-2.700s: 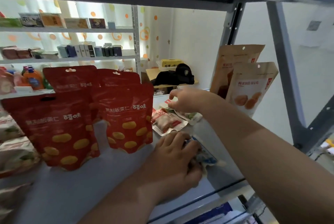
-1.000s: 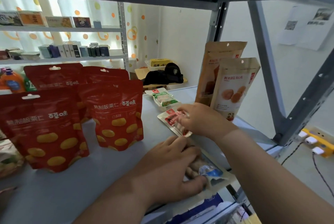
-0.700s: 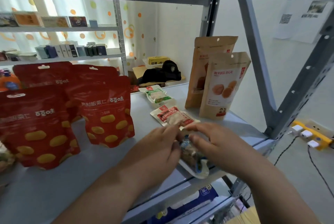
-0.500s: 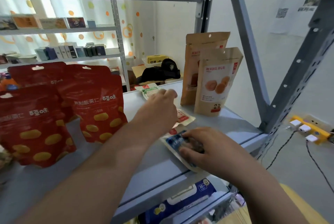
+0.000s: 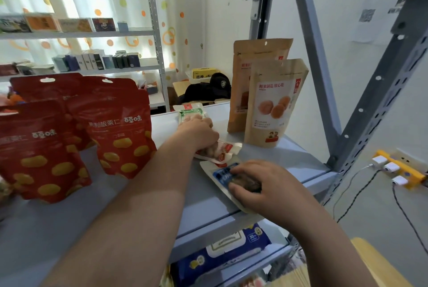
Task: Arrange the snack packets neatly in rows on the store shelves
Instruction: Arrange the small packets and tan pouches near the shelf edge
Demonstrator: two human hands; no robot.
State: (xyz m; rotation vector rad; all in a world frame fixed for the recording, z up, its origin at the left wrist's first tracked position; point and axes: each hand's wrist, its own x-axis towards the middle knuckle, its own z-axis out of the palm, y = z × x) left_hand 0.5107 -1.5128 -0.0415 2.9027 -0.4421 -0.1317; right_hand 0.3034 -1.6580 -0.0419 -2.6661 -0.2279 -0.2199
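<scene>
On the grey shelf (image 5: 287,161) three small flat snack packets lie in a line from back to front. My left hand (image 5: 199,133) reaches in and curls over the red-and-white packet (image 5: 225,150), with its fingertips close to the green packet (image 5: 190,113) behind. Nearer the front edge, my right hand (image 5: 261,184) holds the blue packet (image 5: 220,174) between thumb and curled fingers, and the packet overhangs the edge a little. Several red pouches (image 5: 120,129) stand on the left. Two brown pouches (image 5: 275,103) stand upright at the back right.
A slanted grey upright (image 5: 379,92) frames the shelf's right end. A blue wipes pack (image 5: 222,252) lies on the shelf below. A yellow power strip (image 5: 398,171) with plugs hangs at right. Behind are a black cap (image 5: 220,85) and another shelf unit with small boxes (image 5: 97,62).
My left hand left the blue packet and reached back onto the red-and-white one. My right hand came forward and took the blue packet near the shelf's front edge.
</scene>
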